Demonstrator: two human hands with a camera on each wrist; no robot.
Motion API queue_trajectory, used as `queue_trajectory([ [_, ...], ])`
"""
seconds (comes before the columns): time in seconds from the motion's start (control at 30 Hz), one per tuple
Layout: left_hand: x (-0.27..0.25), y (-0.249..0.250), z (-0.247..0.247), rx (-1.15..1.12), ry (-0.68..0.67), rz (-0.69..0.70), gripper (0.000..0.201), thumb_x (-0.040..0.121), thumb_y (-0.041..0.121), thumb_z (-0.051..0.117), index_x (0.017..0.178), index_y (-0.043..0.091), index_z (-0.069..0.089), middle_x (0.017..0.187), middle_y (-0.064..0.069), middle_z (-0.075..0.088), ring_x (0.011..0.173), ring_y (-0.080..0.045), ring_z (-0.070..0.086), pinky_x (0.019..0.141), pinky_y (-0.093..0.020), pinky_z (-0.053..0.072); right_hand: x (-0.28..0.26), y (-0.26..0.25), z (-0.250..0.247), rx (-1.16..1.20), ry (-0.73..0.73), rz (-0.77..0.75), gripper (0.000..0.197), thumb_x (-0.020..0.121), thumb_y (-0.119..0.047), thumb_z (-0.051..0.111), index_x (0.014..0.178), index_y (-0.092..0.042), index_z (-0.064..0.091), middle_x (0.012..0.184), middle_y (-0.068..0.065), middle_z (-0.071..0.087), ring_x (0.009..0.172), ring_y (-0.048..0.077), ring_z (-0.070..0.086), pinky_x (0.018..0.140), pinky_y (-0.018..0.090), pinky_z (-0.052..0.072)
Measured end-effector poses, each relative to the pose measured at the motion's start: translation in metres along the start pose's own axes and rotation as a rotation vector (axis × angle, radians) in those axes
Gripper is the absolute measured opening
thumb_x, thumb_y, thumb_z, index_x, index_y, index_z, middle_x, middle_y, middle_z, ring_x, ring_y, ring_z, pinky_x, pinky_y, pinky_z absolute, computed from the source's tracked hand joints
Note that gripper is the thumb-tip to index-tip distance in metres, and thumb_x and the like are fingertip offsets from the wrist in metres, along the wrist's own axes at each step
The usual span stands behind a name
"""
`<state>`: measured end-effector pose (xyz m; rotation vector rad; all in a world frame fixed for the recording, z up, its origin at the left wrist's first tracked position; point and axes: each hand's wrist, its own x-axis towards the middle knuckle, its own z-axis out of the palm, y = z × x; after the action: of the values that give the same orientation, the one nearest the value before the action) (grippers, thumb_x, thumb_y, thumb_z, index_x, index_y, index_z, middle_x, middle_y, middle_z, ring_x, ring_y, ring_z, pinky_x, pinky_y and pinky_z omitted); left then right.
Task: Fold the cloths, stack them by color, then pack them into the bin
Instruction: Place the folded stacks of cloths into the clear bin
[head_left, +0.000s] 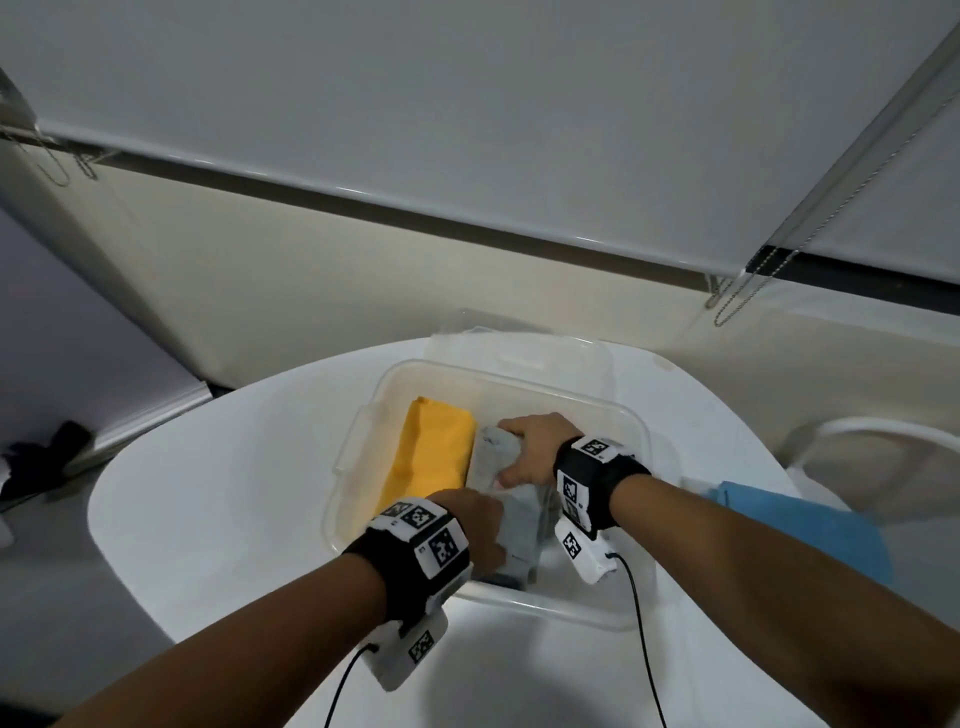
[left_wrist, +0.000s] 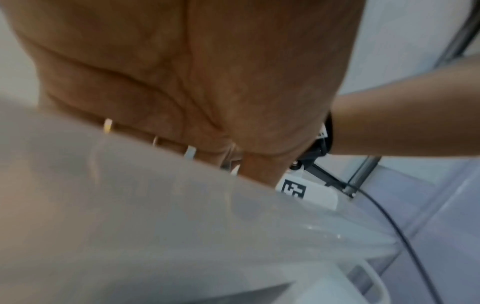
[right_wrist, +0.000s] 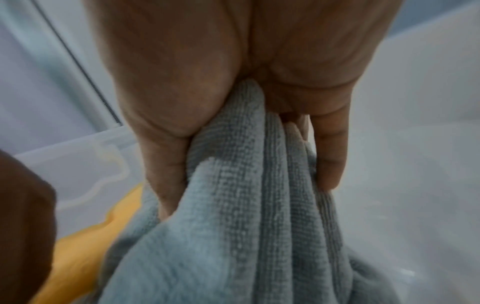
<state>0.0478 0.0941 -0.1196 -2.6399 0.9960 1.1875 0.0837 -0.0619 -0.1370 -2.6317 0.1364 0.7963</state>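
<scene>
Grey cloths (right_wrist: 233, 205) grip shows only wrist-side.

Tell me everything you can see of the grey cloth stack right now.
The grey cloth stack looks like ribbed microfibre, several folded layers bunched together. It stands on edge inside the clear bin, right beside the yellow stack. The right hand grips its far end, thumb and fingers pinching the layers; the left hand holds the near end.

White round table (head_left: 218, 499), roller blinds (head_left: 467, 104), bead chains (head_left: 748, 291), white chair (head_left: 883, 441).
</scene>
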Motion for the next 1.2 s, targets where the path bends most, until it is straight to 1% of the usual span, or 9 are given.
queue_trajectory([
  [0.07,0.004,0.004,0.006,0.018,-0.051,0.087,0.035,0.100,0.032,0.042,0.112,0.007,0.063,0.090,-0.003,0.059,0.098,-0.023,0.054,0.072,-0.022,0.038,-0.004,0.000,0.000,-0.062,0.048,-0.018,0.081,0.069,-0.052,0.081,0.136,-0.020,0.051,0.131,0.003,0.060,0.119,0.026,0.055,0.097,0.033,0.047],
  [0.17,0.005,0.008,0.010,0.011,-0.042,0.093,0.045,0.102,0.040,0.035,0.125,0.012,0.061,0.129,-0.007,0.059,0.119,-0.026,0.052,0.096,-0.029,0.039,-0.012,0.002,0.002,-0.156,0.176,-0.028,0.061,0.081,-0.046,0.068,0.129,-0.014,0.047,0.118,0.012,0.061,0.106,0.033,0.058,0.085,0.038,0.050],
  [0.3,0.006,0.012,0.017,0.016,-0.150,0.069,0.050,0.105,0.038,0.026,0.140,0.010,0.047,0.145,-0.010,0.045,0.134,-0.030,0.039,0.112,-0.038,0.027,-0.009,0.006,0.009,-0.134,0.056,-0.026,0.042,0.094,-0.023,0.050,0.134,-0.013,0.042,0.124,0.015,0.056,0.112,0.035,0.056,0.090,0.039,0.048],
  [0.47,-0.003,0.010,0.017,0.069,-0.168,0.101,0.039,0.102,0.031,0.035,0.129,0.010,0.054,0.140,-0.011,0.044,0.127,-0.028,0.042,0.103,-0.039,0.034,0.008,0.012,0.009,-0.070,-0.115,0.112,0.042,0.096,-0.023,0.047,0.136,-0.013,0.040,0.126,0.017,0.055,0.110,0.035,0.057,0.085,0.035,0.047],
  [0.57,-0.003,0.004,0.024,0.038,-0.138,0.119,0.040,0.102,0.035,0.033,0.137,0.021,0.047,0.146,-0.004,0.035,0.130,-0.033,0.036,0.106,-0.045,0.035,0.015,0.010,0.013,-0.058,-0.210,0.163,0.049,0.097,-0.026,0.050,0.141,-0.010,0.035,0.137,0.018,0.049,0.121,0.034,0.052,0.094,0.035,0.042],
  [0.73,-0.004,0.007,0.024,0.012,-0.132,0.134,0.040,0.102,0.033,0.034,0.131,0.015,0.053,0.140,-0.008,0.043,0.128,-0.033,0.036,0.104,-0.048,0.035,0.015,0.003,0.017,-0.105,-0.212,0.159,0.046,0.096,-0.031,0.051,0.138,-0.014,0.041,0.138,0.017,0.050,0.121,0.034,0.053,0.099,0.036,0.043],
  [0.93,-0.002,0.014,0.028,-0.020,-0.062,0.076,0.044,0.098,0.045,0.035,0.125,0.018,0.056,0.135,-0.008,0.044,0.121,-0.029,0.044,0.101,-0.041,0.038,-0.004,-0.004,0.000,-0.108,0.053,0.156,0.034,0.089,-0.024,0.058,0.119,-0.009,0.055,0.117,0.014,0.057,0.102,0.032,0.061,0.073,0.030,0.047],
  [1.07,-0.002,0.013,0.025,-0.044,-0.010,-0.008,0.047,0.098,0.043,0.037,0.136,0.016,0.045,0.146,-0.016,0.033,0.120,-0.035,0.050,0.097,-0.037,0.040,-0.022,0.000,-0.004,-0.013,0.051,0.264,0.032,0.089,-0.040,0.056,0.085,-0.008,0.056,0.094,0.010,0.059,0.082,0.027,0.060,0.060,0.026,0.044],
  [1.2,-0.001,0.006,0.022,-0.112,0.024,-0.043,0.048,0.097,0.040,0.040,0.138,0.015,0.039,0.149,-0.021,0.026,0.115,-0.038,0.054,0.093,-0.036,0.042,-0.026,0.007,0.002,0.071,-0.080,0.360,0.055,0.093,-0.049,0.047,0.126,-0.005,0.056,0.124,0.016,0.059,0.109,0.032,0.059,0.081,0.030,0.047],
])
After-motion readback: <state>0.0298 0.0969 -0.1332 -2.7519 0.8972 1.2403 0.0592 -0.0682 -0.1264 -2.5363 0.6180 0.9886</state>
